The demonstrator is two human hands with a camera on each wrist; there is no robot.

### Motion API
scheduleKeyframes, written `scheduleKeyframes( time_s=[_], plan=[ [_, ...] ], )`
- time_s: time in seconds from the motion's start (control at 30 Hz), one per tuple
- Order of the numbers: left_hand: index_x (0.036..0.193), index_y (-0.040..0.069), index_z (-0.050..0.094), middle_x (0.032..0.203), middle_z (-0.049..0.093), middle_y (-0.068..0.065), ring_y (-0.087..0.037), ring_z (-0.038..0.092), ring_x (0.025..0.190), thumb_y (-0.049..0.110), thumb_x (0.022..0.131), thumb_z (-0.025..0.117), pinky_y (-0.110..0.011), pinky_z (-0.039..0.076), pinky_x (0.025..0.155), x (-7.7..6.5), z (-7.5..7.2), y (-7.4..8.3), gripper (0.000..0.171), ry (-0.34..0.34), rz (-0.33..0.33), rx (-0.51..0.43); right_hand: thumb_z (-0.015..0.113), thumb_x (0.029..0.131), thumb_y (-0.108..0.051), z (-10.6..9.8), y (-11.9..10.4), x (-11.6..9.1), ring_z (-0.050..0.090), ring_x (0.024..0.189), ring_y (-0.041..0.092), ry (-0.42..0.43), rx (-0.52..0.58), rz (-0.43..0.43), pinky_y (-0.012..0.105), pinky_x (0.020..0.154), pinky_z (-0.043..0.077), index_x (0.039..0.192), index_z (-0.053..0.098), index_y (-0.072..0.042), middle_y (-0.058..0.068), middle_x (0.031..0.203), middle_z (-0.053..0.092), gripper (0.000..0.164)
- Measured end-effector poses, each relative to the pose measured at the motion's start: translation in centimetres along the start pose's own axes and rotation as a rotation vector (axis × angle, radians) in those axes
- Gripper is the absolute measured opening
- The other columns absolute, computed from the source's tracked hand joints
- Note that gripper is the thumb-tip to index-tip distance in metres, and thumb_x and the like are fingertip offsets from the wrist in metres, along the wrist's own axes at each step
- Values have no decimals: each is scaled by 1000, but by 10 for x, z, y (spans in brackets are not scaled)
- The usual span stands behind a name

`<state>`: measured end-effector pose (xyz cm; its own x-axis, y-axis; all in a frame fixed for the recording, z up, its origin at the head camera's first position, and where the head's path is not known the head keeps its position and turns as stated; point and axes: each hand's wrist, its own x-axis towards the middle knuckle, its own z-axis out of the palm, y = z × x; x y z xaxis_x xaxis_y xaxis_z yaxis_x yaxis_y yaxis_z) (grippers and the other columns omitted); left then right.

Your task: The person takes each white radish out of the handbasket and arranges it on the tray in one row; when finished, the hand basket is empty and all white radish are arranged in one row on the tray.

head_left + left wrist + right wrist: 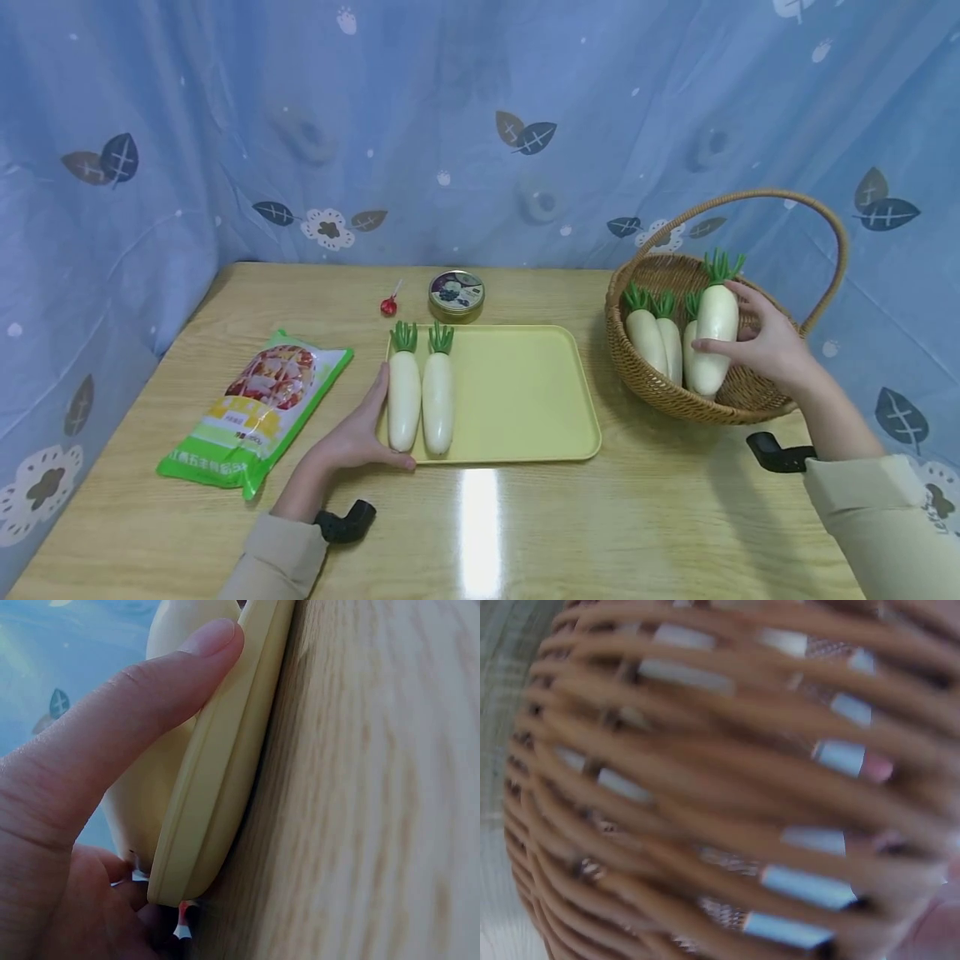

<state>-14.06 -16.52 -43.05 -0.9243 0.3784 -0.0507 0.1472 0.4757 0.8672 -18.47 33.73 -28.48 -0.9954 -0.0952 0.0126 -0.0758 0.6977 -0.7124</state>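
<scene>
Your right hand (765, 342), seen from the head, gripped a radish (716, 329) in the basket (632, 367) beside three others (671, 346); your left hand (358, 437), spread, touched the tray (525, 392) bearing two more (405, 400). Left wrist: your thumb (142, 712) lay on the tray's rim. Right wrist: blurred wicker (705, 765) mostly hid your grip.

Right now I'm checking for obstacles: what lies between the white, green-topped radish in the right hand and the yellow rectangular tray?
In the head view: three more radishes, the brown wicker basket's wall, then bare wooden table.
</scene>
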Motion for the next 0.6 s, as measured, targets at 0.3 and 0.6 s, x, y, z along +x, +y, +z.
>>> scheduleKeyframes(
  time_s=[0.3, 0.6],
  plan=[
    [143, 7, -18, 150, -17, -15, -31, -9, 136, 29, 55, 88, -53, 4, 108, -1, 1, -1, 140, -7, -16, -1, 72, 79, -22, 3, -8, -1, 54, 91, 24, 50, -5, 1, 31, 58, 51, 149, 5, -16, 33, 138, 23, 97],
    [143, 7, -18, 150, -16, -15, -31, -9, 136, 30, 54, 88, -52, 4, 108, 1, -1, 0, 140, -5, -8, 17, 72, 79, -22, 5, -23, -10, 50, 83, 1, 53, -25, -16, 25, 60, 48, 149, 9, -20, 29, 137, 27, 94]
  ],
)
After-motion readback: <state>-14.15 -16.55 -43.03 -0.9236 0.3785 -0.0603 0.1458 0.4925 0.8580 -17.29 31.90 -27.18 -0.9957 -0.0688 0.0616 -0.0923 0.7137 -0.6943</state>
